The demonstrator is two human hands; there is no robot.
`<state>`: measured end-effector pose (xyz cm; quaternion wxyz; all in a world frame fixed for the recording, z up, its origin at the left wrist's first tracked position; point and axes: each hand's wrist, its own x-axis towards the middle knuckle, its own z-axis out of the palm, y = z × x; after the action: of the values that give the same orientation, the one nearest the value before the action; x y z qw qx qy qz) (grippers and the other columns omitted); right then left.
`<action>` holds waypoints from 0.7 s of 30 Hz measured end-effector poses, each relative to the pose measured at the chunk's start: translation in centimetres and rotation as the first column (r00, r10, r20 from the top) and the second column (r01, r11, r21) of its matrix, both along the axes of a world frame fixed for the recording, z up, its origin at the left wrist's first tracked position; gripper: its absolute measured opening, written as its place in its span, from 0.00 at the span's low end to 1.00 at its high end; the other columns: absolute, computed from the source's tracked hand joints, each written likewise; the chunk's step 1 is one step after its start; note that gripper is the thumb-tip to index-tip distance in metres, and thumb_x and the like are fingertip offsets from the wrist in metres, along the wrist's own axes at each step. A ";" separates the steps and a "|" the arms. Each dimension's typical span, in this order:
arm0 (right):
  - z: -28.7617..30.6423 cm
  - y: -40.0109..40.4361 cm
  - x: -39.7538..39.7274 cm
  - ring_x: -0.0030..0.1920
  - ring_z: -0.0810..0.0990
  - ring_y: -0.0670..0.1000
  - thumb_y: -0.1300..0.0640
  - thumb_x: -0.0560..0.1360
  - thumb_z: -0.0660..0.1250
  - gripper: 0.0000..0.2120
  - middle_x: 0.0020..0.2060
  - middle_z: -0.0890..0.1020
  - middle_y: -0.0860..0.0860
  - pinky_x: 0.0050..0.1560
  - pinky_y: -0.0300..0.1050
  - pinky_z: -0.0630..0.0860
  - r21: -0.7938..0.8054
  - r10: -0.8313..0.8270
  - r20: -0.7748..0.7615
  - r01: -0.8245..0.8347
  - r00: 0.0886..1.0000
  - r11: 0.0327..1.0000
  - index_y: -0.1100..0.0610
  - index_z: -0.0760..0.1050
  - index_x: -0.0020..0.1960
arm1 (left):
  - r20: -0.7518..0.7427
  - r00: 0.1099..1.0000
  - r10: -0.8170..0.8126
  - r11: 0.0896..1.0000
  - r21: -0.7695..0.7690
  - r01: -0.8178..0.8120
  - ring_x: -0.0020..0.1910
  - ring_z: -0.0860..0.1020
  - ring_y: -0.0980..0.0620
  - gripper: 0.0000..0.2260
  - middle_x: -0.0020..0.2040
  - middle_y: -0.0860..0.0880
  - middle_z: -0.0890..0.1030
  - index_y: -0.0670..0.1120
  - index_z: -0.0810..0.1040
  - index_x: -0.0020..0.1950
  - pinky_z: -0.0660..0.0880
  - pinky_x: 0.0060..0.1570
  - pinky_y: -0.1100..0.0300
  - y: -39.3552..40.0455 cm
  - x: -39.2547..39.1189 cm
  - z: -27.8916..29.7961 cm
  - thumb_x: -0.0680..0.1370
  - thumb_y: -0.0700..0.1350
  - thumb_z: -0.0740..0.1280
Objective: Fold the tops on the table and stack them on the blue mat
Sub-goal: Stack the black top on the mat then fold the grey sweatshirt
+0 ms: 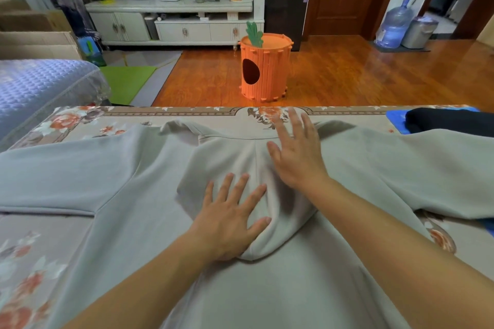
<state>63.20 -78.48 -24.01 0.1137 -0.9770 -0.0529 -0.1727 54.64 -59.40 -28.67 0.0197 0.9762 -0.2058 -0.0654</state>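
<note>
Fingers of both hands lie straight and spread on the pale grey cotton top, left of the blue mat; smooth the fabric outward, slowly.

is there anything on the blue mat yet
Yes, a folded black garment already lies on the blue mat at the table's far right edge.
</note>
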 end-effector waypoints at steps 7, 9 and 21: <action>-1.6 -7.6 7.4 0.80 0.38 0.61 0.30 0.79 0.43 0.37 0.81 0.40 0.50 0.77 0.66 0.39 -0.110 -0.264 -0.627 0.253 0.733 0.961 0.46 0.43 0.82 | -0.003 1.000 0.013 1.000 -0.011 -0.014 0.81 0.33 0.46 0.33 0.83 0.53 0.37 0.64 0.37 0.80 0.38 0.77 0.36 0.0 -0.2 -0.1 0.78 0.72 0.39; -1.3 -7.5 7.2 0.80 0.40 0.63 0.33 0.80 0.45 0.36 0.81 0.42 0.54 0.77 0.67 0.39 -0.199 -0.354 -0.638 0.298 0.684 0.934 0.50 0.45 0.82 | 0.000 1.000 0.024 0.999 -0.025 -0.024 0.80 0.33 0.46 0.33 0.83 0.53 0.37 0.64 0.37 0.80 0.38 0.77 0.36 0.0 -0.3 0.1 0.78 0.72 0.39; -4.7 1.3 4.5 0.81 0.47 0.57 0.36 0.81 0.41 0.32 0.82 0.51 0.52 0.78 0.59 0.46 -0.109 0.003 -0.375 -0.047 0.927 0.993 0.47 0.51 0.81 | 0.238 0.953 0.185 0.968 -0.209 -0.135 0.73 0.68 0.44 0.22 0.74 0.44 0.71 0.51 0.69 0.76 0.67 0.70 0.48 0.7 12.1 6.1 0.83 0.56 0.56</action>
<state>67.67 -77.22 -28.71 0.0668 -0.9961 -0.0527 0.0213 66.74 -58.68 -22.54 0.0916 0.9835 -0.1318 0.0829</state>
